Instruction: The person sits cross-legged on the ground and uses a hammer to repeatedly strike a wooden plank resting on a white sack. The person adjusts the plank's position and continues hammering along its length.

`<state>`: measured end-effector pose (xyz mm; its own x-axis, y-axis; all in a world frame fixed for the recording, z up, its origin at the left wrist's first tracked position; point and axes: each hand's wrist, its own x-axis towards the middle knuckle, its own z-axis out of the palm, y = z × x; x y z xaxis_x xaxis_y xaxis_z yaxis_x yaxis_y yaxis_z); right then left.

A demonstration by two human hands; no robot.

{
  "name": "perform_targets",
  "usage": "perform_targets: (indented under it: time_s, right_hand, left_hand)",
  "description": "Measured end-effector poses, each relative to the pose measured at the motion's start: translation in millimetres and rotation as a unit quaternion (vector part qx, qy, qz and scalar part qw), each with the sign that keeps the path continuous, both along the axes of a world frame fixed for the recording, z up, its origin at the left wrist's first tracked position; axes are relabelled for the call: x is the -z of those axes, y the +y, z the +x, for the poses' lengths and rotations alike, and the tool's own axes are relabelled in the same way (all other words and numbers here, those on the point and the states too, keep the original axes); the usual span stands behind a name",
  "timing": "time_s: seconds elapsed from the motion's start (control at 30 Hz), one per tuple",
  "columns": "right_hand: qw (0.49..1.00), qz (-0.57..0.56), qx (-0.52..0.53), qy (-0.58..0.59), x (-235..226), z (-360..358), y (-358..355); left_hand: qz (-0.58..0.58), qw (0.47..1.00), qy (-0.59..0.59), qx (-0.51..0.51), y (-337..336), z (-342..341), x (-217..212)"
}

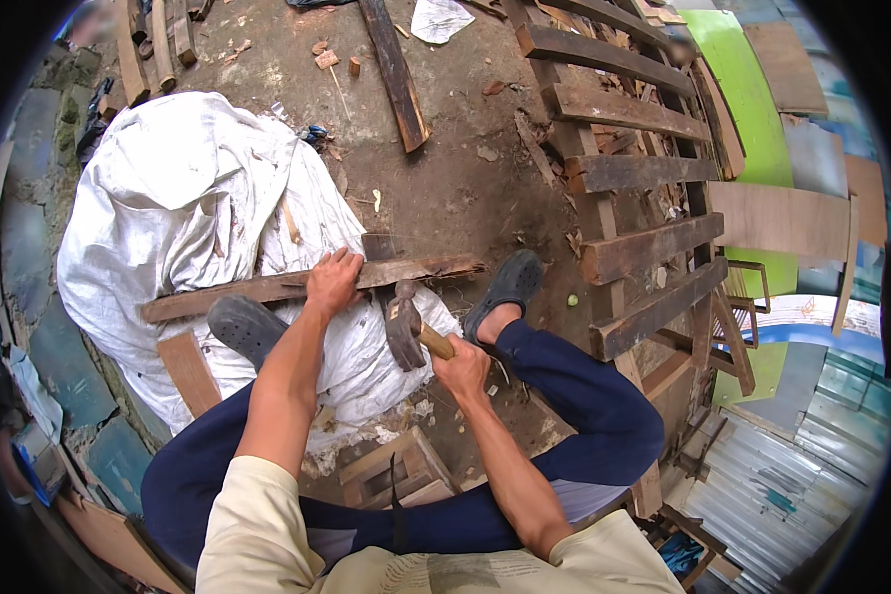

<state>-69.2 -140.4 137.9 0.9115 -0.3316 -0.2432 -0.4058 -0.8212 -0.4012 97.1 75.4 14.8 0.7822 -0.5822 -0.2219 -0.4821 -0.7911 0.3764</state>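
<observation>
My left hand (335,281) is closed over the middle of a rough, split wooden plank (218,296), which lies crosswise over a crumpled white sheet. In my right hand (461,368) is a hammer (404,335), gripped by its wooden handle. Its dark, worn metal head stands just on the near side of the plank, to the right of my left hand. Whether the head touches the plank I cannot tell. A short wood block (377,247) shows at the plank's far side. My fingertips on the left are partly hidden behind the wood.
The white sheet (148,208) spreads at the left, with a small board (189,372) on its near part. Dark clogs (506,294) flank the work. A slatted wooden pallet (653,247) stands right. A dark beam (394,79) lies beyond; a wooden frame (421,457) sits between my legs.
</observation>
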Motion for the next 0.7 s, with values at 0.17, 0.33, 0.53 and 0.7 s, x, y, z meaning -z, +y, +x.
perform_targets:
  time_s: [0.17, 0.33, 0.53, 0.7]
  right_hand:
    - [0.993, -0.081, 0.040, 0.078, 10, 21, -25]
    - [0.998, -0.038, -0.013, 0.053, -4, 22, -9]
    - [0.980, -0.083, 0.016, 0.179, 3, 28, -42]
    - [0.994, -0.012, -0.101, 0.036, -11, 21, -18]
  left_hand:
    - [-0.003, 1.000, 0.018, 0.008, -2, -5, 0]
    - [-0.002, 1.000, 0.029, -0.010, -2, 4, 1]
    - [-0.017, 1.000, 0.013, -0.014, -7, 10, 3]
    - [-0.009, 1.000, 0.025, -0.010, -6, 5, -2]
